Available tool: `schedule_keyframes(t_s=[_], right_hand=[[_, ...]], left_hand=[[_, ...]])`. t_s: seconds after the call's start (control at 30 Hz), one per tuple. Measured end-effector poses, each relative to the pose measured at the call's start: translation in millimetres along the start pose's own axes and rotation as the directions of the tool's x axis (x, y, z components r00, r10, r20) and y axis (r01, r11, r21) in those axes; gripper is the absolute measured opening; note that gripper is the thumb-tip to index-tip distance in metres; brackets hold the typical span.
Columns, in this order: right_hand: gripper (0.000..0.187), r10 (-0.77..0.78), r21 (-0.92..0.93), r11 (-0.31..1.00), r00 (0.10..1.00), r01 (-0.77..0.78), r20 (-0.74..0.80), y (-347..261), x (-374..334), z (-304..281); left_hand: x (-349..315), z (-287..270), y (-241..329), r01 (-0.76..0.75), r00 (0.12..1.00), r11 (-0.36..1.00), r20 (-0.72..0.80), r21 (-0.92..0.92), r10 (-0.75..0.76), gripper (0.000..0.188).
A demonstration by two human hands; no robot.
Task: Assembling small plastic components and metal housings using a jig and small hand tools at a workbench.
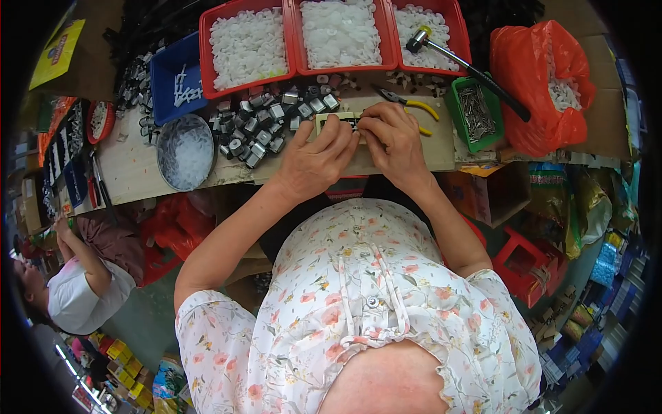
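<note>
Both my hands meet at the table's near edge over a small cream-coloured block (322, 119) with a dark slot or part in its middle. My left hand (314, 155) has its fingers curled onto the block's left side. My right hand (394, 141) pinches at the block's right end; what lies between its fingertips is hidden. Just left of the block is a loose pile of small black-and-silver motor-like parts (256, 127). Beyond my right hand lie pliers (422, 107) with yellow handles.
Red trays (248, 45) of white plastic pieces line the back. A blue tray (160, 86) and a round metal bowl (165, 155) stand left. At right are a green bin (476, 141) of metal pins, a hammer (476, 72) and a red plastic bag (517, 62). Another person (86, 293) sits far left.
</note>
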State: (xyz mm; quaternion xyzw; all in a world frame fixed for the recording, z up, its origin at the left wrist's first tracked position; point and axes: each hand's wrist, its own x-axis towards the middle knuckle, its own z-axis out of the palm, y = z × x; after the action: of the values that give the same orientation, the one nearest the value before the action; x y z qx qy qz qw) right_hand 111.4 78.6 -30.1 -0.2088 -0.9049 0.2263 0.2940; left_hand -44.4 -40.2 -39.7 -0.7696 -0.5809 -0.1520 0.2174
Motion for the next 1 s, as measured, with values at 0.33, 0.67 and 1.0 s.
schedule_keyframes(t_s=[0.33, 0.67, 1.0], right_hand=[[0.016, 0.233, -0.081, 0.961, 0.934, -0.264, -0.272, 43, -5, -78], [0.013, 0.406, -0.277, 0.856, 0.9, -0.436, -0.162, 107, -18, -99], [0.013, 0.452, -0.097, 0.87, 0.861, -0.483, -0.232, 108, -22, -102]], left_hand=[[26, -10, -11, 0.16, 0.98, 0.869, -0.031, -0.468, -0.197, 0.027], [153, 51, -51, 0.146, 0.977, 0.892, -0.082, -0.429, -0.199, 0.007], [202, 87, -50, 0.094, 0.993, 0.992, 0.081, -0.079, -0.088, 0.009]])
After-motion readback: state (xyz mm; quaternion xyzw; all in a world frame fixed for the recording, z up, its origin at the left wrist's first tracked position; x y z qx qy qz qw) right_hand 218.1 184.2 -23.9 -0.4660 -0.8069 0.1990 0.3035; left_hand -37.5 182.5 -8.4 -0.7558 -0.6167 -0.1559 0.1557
